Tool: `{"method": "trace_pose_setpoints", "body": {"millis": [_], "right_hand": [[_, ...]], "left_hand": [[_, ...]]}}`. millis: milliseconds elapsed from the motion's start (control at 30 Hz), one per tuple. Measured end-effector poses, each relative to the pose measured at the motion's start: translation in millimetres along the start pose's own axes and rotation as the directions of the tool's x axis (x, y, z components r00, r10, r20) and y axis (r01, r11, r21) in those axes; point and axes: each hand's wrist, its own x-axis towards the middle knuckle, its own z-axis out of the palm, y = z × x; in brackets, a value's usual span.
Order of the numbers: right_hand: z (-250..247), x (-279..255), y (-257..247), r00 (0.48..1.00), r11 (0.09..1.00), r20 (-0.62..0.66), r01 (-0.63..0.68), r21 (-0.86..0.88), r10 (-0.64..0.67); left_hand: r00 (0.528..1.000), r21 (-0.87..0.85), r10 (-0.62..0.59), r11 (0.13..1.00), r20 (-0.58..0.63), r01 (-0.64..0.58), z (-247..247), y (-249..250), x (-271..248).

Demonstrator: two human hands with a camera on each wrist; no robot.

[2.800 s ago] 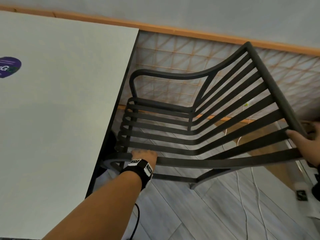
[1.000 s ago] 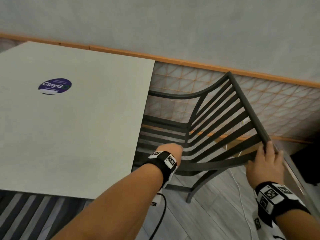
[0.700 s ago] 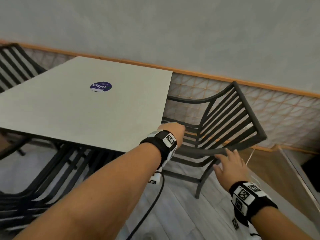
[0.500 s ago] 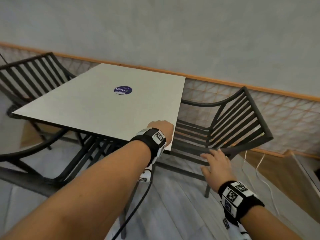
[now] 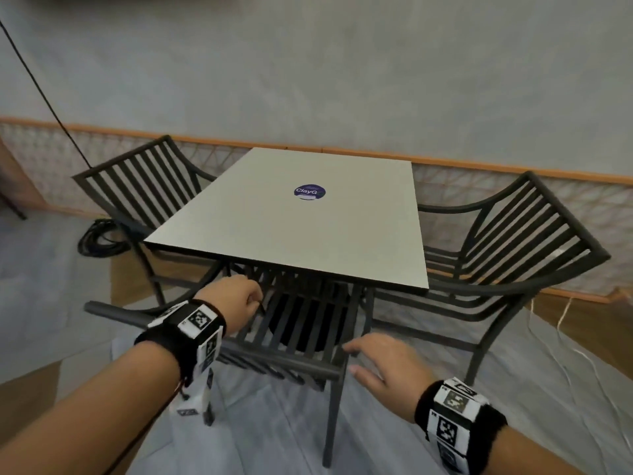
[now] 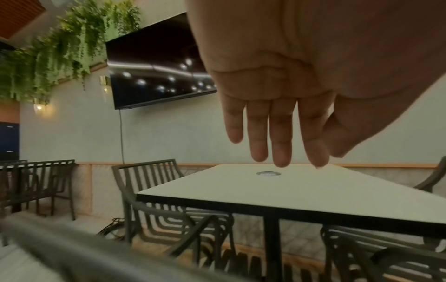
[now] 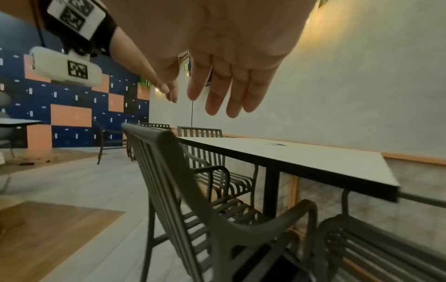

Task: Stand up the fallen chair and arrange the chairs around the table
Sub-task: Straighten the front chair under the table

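A white square table [image 5: 291, 234] with a purple sticker stands by the wall. Three dark slatted chairs stand upright around it: the left chair [image 5: 137, 186], the right chair [image 5: 513, 234], and the near chair [image 5: 281, 361] with its seat under the table's front edge. My left hand [image 5: 239, 298] hovers just past the near chair's top rail, holding nothing. Its fingers [image 6: 277, 133] hang straight in the left wrist view. My right hand [image 5: 376, 358] is spread beside the right end of that rail, apart from it. In the right wrist view this hand [image 7: 224, 85] is above the near chair [image 7: 169, 171].
A coiled black cable [image 5: 99, 238] lies on the floor behind the left chair. White cords [image 5: 565, 337] trail across the floor at the right. A wall-mounted screen [image 6: 156, 63] hangs above, and more chairs [image 6: 36, 181] stand further left.
Both hands let go of the right chair, which now stands at the table's right side. I have stepped back and left, and the hands now hover at the near chair's backrest.
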Motion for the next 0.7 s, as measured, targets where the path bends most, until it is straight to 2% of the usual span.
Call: {"method": "trace_pose_setpoints", "body": {"millis": [133,333,400,500,633,700], "right_hand": [[40,13,-71,0.997,0.996,-0.004,-0.074,0.059,0.074],[78,40,-123,0.981,0.980,-0.086,-0.184,-0.078,0.177],[83,47,-128,0.969,0.966,-0.106,-0.235,-0.107,0.224],[90,53,-129,0.934,0.926,-0.145,-0.347,-0.151,0.326],[95,50,-118,0.861,0.835,-0.067,-0.506,-0.218,0.504],[97,49,-110,0.826,0.804,-0.081,-0.563,-0.191,0.558]], "left_hand": [[0.995,0.012,-0.049,0.999,0.085,0.048,4,-85,-8],[0.993,-0.021,-0.039,0.999,0.111,0.042,9,-160,-15],[0.994,-0.023,-0.051,0.998,0.098,0.053,15,-182,-20],[0.991,0.075,-0.071,0.995,0.118,0.062,28,-213,-31],[0.989,0.137,-0.121,0.985,0.088,0.109,50,-247,-27],[0.987,0.158,-0.136,0.980,0.083,0.121,59,-259,-14]]}}
